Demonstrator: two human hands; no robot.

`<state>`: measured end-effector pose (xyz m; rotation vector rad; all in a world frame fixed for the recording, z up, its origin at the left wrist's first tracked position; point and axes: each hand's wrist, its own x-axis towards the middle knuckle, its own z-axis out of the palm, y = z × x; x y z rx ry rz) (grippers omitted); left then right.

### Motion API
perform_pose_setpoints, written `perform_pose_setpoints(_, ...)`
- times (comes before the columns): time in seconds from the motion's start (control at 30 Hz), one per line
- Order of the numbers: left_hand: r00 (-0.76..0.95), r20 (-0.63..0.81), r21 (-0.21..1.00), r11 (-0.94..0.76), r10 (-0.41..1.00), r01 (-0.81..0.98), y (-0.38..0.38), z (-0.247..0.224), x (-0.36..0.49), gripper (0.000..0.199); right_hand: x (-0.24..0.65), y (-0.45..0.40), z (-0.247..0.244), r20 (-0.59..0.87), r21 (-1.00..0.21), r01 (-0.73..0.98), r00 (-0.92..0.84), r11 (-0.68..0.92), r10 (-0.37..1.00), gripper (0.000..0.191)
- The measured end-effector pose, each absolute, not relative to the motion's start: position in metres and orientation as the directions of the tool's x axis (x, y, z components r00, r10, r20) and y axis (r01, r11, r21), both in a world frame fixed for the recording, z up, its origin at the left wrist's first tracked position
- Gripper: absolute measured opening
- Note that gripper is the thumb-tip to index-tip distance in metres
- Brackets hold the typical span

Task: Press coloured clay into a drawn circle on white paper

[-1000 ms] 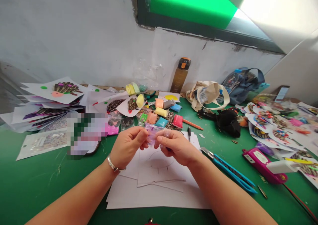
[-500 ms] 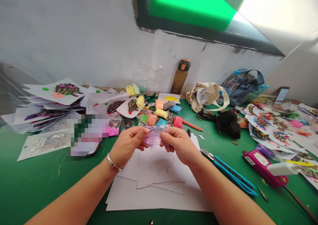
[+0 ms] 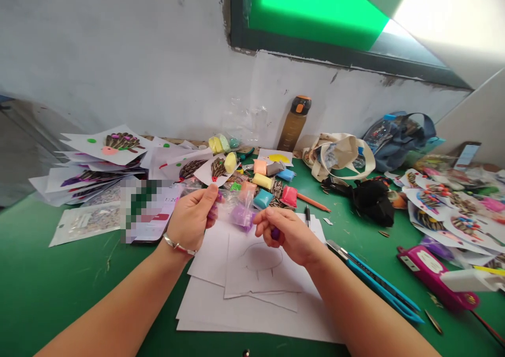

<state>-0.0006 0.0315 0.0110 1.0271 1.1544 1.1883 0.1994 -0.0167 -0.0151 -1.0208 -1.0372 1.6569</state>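
My left hand (image 3: 193,215), with a silver bracelet at the wrist, pinches a clear plastic bag (image 3: 226,205). Purple clay (image 3: 241,216) shows inside the bag, between my hands. The fingers of my right hand (image 3: 290,233) are curled around a small lump of purple clay (image 3: 275,234), partly hidden by them. Below both hands lies a sheet of paper (image 3: 236,278) with a pencil outline of a rounded body and short legs, on top of larger white sheets (image 3: 205,309).
Behind my hands are bagged clay blocks (image 3: 262,181), sunflower seeds (image 3: 272,195) and an orange pencil (image 3: 313,202). Rightward lie a blue craft knife (image 3: 374,278) and a magenta device (image 3: 436,278). Leftward are a phone (image 3: 160,217) and stacked seed pictures (image 3: 98,160). A bottle (image 3: 294,125) stands behind.
My hands have moved apart. The clear bag, stretched between both hands before, now hangs from my left hand, and a purple lump shows in my right fingers. The view has shifted slightly left.
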Motion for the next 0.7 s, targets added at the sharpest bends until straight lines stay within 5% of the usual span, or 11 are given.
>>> perform_pose_setpoints(0.23, 0.241, -0.033, 0.975, -0.023, 0.970, 0.223, 0.019, 0.005, 0.009, 0.048, 0.198, -0.022, -0.009, -0.155, -0.976, -0.089, -0.368, -0.201, 0.917, 0.031)
perform_pose_setpoints(0.47, 0.171, -0.058, 0.996, 0.046, 0.984, 0.076, 0.027, -0.006, 0.006, 0.052, 0.201, -0.021, -0.008, -0.224, -0.975, 0.082, -0.400, -0.208, 0.889, 0.022)
perform_pose_setpoints(0.7, 0.259, -0.126, 0.987, 0.094, 0.958, 0.133, 0.030, -0.006, 0.005, 0.056, 0.207, -0.019, -0.009, -0.261, -0.965, 0.111, -0.426, -0.236, 0.866, 0.020)
